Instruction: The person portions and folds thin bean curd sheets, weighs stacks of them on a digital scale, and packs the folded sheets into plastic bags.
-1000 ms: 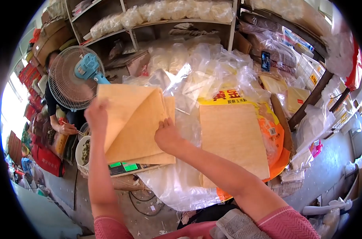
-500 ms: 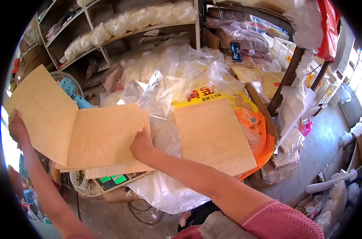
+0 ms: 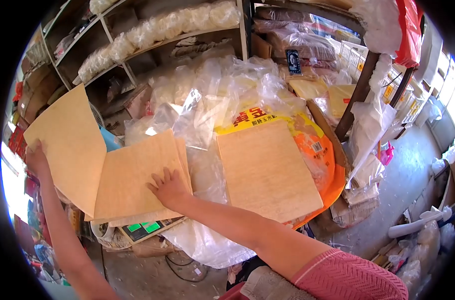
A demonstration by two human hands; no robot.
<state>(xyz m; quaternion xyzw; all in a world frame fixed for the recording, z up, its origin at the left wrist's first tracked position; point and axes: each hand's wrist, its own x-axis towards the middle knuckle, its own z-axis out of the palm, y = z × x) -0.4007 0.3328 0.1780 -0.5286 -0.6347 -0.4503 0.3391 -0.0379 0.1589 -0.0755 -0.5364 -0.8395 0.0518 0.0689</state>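
Observation:
A thin tan sheet (image 3: 70, 145) stands raised at the left, folded up from a stack of similar tan sheets (image 3: 132, 175). Its outer left edge is gripped by my left hand (image 3: 36, 157), whose fingertips are partly hidden. Flat on top of the stack near its right edge lies my right hand (image 3: 170, 191), fingers spread. Under the stack's front shows a scale (image 3: 150, 229) with green displays. To the right of my right hand, a second pile of tan sheets (image 3: 267, 170) rests on a yellow and orange printed bag (image 3: 315, 167).
Clear plastic bags (image 3: 207, 90) are heaped behind the sheets. Shelves (image 3: 182, 36) at the back hold wrapped bundles. A phone (image 3: 293, 61) leans on packages at the back. A dark post (image 3: 360, 95) rises at the right, and a cable (image 3: 185, 275) lies on the floor.
My left hand has moved right with the raised sheet, which stands steeper. My right hand has gone from curled fingers near the stack's right edge to spread fingers, slightly further left.

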